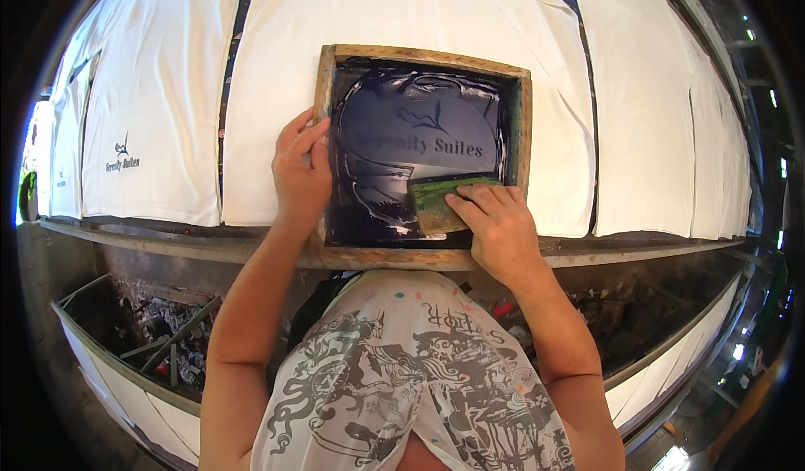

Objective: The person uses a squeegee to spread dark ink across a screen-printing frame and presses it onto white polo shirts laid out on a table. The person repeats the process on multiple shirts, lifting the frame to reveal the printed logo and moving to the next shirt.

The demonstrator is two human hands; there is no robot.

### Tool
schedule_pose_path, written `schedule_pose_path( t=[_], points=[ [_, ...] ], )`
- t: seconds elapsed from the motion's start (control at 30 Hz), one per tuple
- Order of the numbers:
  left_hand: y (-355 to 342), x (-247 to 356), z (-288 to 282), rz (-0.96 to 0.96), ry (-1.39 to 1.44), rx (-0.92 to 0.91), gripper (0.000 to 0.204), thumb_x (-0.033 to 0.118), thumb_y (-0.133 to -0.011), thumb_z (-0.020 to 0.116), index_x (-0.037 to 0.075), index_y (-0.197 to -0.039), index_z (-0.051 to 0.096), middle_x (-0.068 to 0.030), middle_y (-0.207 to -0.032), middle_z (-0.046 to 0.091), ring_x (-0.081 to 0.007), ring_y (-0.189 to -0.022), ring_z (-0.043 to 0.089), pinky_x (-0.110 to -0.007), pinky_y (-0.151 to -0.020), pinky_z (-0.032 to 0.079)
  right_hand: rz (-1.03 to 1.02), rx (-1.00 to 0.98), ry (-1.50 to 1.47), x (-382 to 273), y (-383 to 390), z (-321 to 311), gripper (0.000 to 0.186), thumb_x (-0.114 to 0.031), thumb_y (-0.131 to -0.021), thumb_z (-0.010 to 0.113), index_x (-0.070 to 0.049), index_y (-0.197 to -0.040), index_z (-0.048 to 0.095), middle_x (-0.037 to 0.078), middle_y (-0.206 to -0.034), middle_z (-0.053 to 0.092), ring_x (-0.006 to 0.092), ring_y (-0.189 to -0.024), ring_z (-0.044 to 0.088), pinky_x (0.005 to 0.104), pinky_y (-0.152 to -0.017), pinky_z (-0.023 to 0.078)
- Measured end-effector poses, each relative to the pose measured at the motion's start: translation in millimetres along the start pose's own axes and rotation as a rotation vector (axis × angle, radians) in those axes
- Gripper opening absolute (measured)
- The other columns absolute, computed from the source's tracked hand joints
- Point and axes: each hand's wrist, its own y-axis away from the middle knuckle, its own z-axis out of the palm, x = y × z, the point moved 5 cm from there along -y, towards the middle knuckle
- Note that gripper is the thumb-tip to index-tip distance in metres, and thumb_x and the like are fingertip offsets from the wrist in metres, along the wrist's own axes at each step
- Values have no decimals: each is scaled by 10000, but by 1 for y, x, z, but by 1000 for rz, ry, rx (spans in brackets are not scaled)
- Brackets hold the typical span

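Note:
A wooden-framed printing screen [525,119] lies on white cloth in front of me, its mesh coated with dark ink around a logo and lettering. My left hand [302,165] grips the frame's left side, fingers curled on the wood. My right hand [499,228] holds a green-stained flat squeegee [429,207] in the lower right of the screen, fingers over its top edge. Part of the squeegee is hidden by that hand.
More white fabric pieces [151,110] lie side by side along the bench, one with a printed dark logo. The bench's front edge [168,234] runs below them. Under it are dark framed bays [159,328] with debris. My patterned shirt fills the lower middle.

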Motion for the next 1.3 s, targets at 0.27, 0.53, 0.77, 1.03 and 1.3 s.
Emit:
schedule_pose_path(
  t=[0.27, 0.53, 0.77, 1.03, 1.3],
  points=[
    [0, -5, 3, 19, 24, 20, 289, -35, -1039, 704, 23, -1285, 845, -250, -1470, 721, -407, -1268, 723, -461, -1023, 640, 3, -204, -89, 21, -89, -11, 484, 119, -852, 606, -51, -1239, 842, 190, -1105, 816, 400, -1107, 763, 510, -974, 575],
    [2, -5, 4, 21, 30, 11, 294, -23, -1080, 684, 29, -1328, 833, -210, -1516, 698, -322, -1229, 740, -404, -1017, 639, -12, 11, 39, 36, -148, 28, 491, 67, -882, 640, -93, -1305, 831, 140, -1176, 797, 375, -1127, 742, 509, -1000, 569],
    [3, -2, 0, 34, -14, -2, 299, -24, -1069, 687, 33, -1323, 834, -214, -1507, 698, -348, -1248, 728, -428, -1041, 631, -66, -9, 96, -48, -73, 34, 453, 22, -882, 686, -78, -1303, 819, 108, -1174, 779, 346, -1113, 729, 491, -998, 547],
    [0, -1, 1, 28, 3, -12, 322, -17, -1063, 685, 42, -1345, 828, -215, -1509, 698, -361, -1284, 710, -442, -1084, 614, 46, -181, -71, -14, -119, 5, 445, 63, -894, 627, -49, -1286, 805, 173, -1183, 816, 388, -1151, 758, 510, -1005, 581],
    [2, 0, 1, 88, -51, 7, 351, -33, -1053, 682, 51, -1360, 830, -207, -1524, 696, -350, -1303, 709, -431, -1096, 613, 73, -21, -5, 40, -174, 13, 445, 43, -932, 616, -74, -1320, 800, 197, -1188, 807, 428, -1166, 751, 526, -1051, 596]
  ],
)
